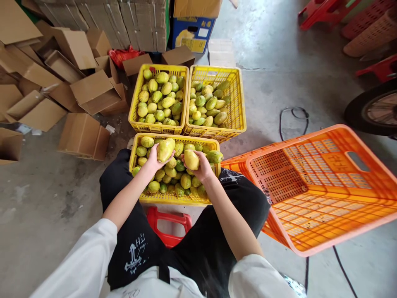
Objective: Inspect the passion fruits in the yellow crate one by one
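My left hand (153,160) is closed around a yellow-green papaya (166,149), cupping it from below. Another papaya (191,160), smaller-looking and yellow, sits in the grip of my right hand (204,167). Both fruits are held above a yellow plastic crate (175,200) between my knees, which is filled with green and yellow papayas (185,181). Just right of my right hand, a greener papaya (215,156) lies near the crate's rim. My forearms and hands cover part of the fruit below.
Beyond stand two more yellow crates, the left one (132,111) fuller than the right one (239,105). An orange crate (322,244) lies tilted at right. Cardboard boxes (79,134) are piled at left. A red stool (167,240) shows between my legs; a wheel (376,108) stands far right.
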{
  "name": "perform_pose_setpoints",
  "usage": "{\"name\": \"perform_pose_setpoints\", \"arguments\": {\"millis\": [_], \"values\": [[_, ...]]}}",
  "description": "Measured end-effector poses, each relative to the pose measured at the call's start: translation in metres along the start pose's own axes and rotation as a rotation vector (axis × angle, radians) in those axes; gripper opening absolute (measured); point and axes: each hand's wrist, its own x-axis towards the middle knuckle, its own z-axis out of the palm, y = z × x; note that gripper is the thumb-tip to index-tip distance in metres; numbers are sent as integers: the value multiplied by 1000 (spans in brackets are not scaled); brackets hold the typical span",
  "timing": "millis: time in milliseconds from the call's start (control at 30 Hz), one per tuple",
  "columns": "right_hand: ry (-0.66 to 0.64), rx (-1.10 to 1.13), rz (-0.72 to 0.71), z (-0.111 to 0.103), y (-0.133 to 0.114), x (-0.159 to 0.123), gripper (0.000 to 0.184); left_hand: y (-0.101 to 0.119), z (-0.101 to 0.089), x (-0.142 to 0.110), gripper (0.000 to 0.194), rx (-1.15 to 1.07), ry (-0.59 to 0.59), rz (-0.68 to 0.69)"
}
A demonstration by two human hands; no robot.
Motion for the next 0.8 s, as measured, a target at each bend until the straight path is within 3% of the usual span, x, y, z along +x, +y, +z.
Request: {"name": "perform_pose_setpoints", "arguments": {"millis": [300, 433, 533, 800], "values": [[-18, -78, 131, 3, 2, -4, 25, 0, 2, 0, 40, 41, -27, -51], [55, -30, 146, 10, -2, -7, 22, 1, 1, 0, 39, 99, -24, -33], [100, -43, 114, 10, -2, -9, 21, 0, 0, 1, 30, 196, -32, -16], [-41, -89, -109, 9, 3, -12, 21, -2, 4, -1, 16, 277, -14, 98]]}}
